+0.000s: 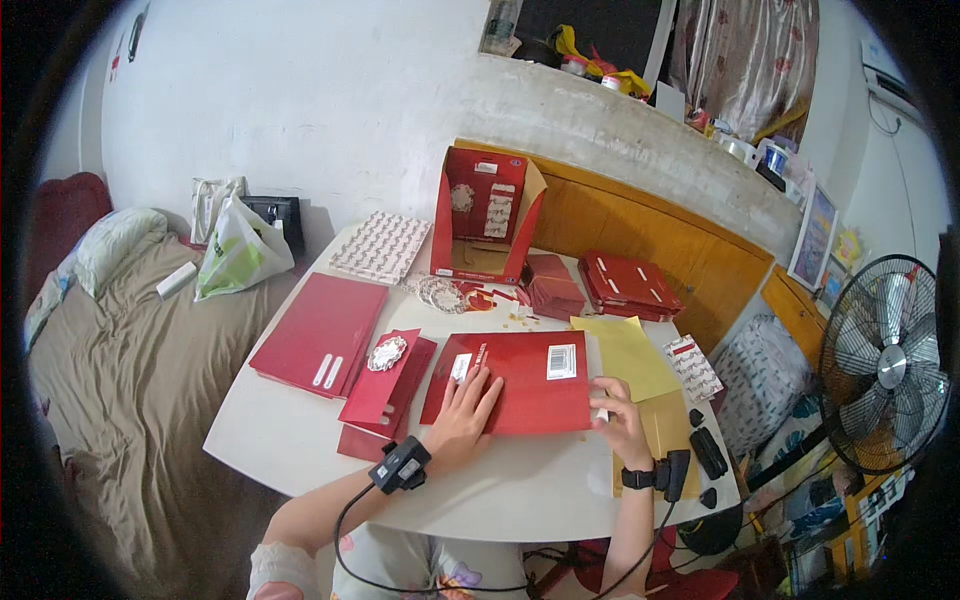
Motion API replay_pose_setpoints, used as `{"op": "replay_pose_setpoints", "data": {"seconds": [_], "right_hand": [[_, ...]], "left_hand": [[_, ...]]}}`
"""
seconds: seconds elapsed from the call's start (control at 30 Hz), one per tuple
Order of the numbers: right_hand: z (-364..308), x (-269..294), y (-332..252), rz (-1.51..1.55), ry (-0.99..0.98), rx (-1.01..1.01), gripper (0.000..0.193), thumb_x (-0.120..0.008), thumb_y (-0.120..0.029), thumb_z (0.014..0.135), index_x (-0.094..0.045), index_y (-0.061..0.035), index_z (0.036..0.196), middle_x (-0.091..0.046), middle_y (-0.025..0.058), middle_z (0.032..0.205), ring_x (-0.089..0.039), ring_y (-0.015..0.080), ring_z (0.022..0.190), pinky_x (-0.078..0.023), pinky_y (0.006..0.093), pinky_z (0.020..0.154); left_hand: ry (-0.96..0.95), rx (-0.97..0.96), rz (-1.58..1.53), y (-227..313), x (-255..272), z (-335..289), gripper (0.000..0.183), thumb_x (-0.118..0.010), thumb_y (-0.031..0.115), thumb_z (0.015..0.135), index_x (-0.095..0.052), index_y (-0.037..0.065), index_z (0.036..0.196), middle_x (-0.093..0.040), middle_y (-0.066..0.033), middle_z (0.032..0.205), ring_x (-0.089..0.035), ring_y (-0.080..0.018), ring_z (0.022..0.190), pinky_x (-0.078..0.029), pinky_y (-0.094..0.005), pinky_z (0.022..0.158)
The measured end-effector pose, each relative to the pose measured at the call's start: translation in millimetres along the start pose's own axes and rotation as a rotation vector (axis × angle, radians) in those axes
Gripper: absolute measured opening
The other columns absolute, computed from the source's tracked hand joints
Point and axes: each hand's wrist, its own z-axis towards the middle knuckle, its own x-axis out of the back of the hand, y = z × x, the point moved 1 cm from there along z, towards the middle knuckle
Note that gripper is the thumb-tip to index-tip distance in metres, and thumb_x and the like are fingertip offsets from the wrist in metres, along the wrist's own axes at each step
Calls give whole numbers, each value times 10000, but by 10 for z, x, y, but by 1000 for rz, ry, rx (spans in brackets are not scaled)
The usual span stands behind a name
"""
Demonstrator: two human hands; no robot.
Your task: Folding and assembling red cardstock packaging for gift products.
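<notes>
A flat red cardboard sheet [522,385] with a barcode label and a smaller white label lies in front of me on the white table. My left hand [463,412] rests on its left part, fingers stretched out and slightly spread. At the sheet's right edge, my right hand [618,420] has its fingers curled in a pinch. A small white bit shows between them, too small to name. Just left of the sheet are red folded cards [383,385], the top one bearing a white ornate sticker. Black devices are strapped to both wrists.
Red folders [318,330] are stacked at the left, beside patterned white sheets [380,246]. Behind stand an upright red display box [487,215] and red card stacks [630,285]. Yellow paper [628,355] lies right of the sheet. A black fan [890,365] stands beyond the table's right side.
</notes>
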Motion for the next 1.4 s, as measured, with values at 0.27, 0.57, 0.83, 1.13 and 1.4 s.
{"op": "replay_pose_setpoints", "data": {"seconds": [0.27,0.57,0.83,1.13,1.4], "right_hand": [[65,-141,-101,-184,-84,-31,272,-797,-136,707,-723,-52,955,-540,84,1258,-423,254,1211,-337,393,1013],[34,-245,-76,-12,-26,-69,239,-754,-125,753,-727,-57,980,-560,84,1246,-428,256,1226,-316,390,1047],[67,-282,-137,-69,29,-4,176,-734,-129,769,-707,-27,910,-600,78,1087,-470,266,1157,-281,432,1074],[57,-337,-132,-198,120,131,141,-754,-53,732,-674,1,835,-579,58,939,-535,237,976,-289,444,1086],[41,-370,-127,-162,175,109,136,-757,-15,714,-663,8,810,-572,68,885,-543,243,920,-348,433,1062]], "left_hand": [[75,47,50,-138,-112,86,900,-687,144,692,-229,-11,1451,-212,-281,1475,-175,-438,1393,-151,-633,1093],[-30,-74,-29,-58,-46,270,838,-670,218,777,-233,28,1466,-202,-195,1525,-162,-382,1420,-140,-563,1135],[62,-397,-44,162,-12,514,739,-639,372,855,-341,-7,1416,-345,-217,1459,-331,-363,1359,-262,-530,1101],[202,-451,15,278,-16,502,569,-641,237,846,-475,-56,1304,-496,-218,1344,-471,-309,1273,-316,-504,1079],[352,-470,41,342,-54,492,423,-692,141,794,-599,-45,1163,-621,-174,1190,-587,-267,1148,-375,-491,1040]]}}
